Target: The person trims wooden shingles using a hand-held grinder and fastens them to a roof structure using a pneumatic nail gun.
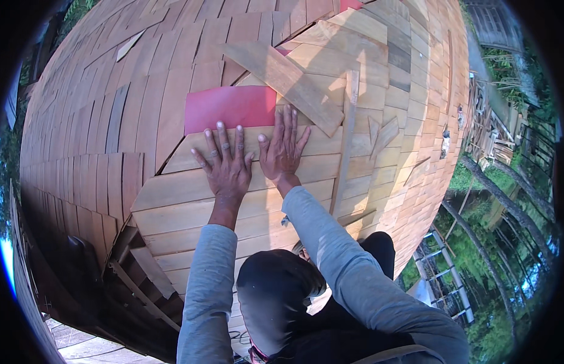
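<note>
My left hand [227, 170] lies flat with fingers spread on a pale wooden shingle [188, 151], its fingertips near the lower edge of a red sheet [230, 109]. Beside it, my right hand [283, 148] also presses flat, fingers apart, its fingertips by the sheet's lower right corner. Neither hand grips anything. The red sheet lies against the roof between the darker shingles and the pale ones. Just beyond my right hand, a loose wide board [288, 82] rests slantwise on the shingles. A long narrow strip of wood [344, 145] lies to the right.
Weathered shingles [100, 121] cover the left slope, with a loose sliver [129, 46] on them. Small offcuts [382, 134] lie at right. An open gap with loose slats [145, 291] is at lower left. Beyond the roof edge stand a ladder [449, 273] and trees [500, 242].
</note>
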Action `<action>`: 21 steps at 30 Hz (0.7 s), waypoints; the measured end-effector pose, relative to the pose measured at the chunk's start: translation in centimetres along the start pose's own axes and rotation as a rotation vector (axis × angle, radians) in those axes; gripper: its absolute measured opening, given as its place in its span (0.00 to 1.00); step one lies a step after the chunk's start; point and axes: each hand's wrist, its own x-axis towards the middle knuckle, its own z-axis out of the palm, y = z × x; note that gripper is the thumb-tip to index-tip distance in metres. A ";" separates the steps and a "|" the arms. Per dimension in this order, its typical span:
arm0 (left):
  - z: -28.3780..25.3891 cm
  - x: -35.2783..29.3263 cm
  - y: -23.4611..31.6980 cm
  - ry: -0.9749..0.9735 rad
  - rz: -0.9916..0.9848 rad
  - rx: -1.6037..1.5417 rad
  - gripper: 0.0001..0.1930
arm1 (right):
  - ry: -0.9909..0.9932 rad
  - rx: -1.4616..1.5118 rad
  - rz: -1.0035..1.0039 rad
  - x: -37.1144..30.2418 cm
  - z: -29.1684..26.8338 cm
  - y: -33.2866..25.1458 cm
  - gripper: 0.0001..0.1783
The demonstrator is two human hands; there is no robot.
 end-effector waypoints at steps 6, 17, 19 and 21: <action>0.1 -0.3 -0.1 -0.013 -0.010 -0.061 0.35 | -0.030 -0.018 0.055 -0.1 0.4 -1.6 0.41; 0.5 -1.2 -0.3 -0.012 -0.007 -0.066 0.35 | -0.083 -0.068 -0.014 0.2 0.3 -2.1 0.40; 0.8 -0.5 0.4 -0.029 -0.037 -0.006 0.34 | -0.108 -0.053 0.000 -0.5 0.6 -1.2 0.41; -0.1 0.0 1.8 -0.035 -0.030 0.014 0.34 | -0.076 -0.091 -0.031 -0.6 -0.1 0.1 0.44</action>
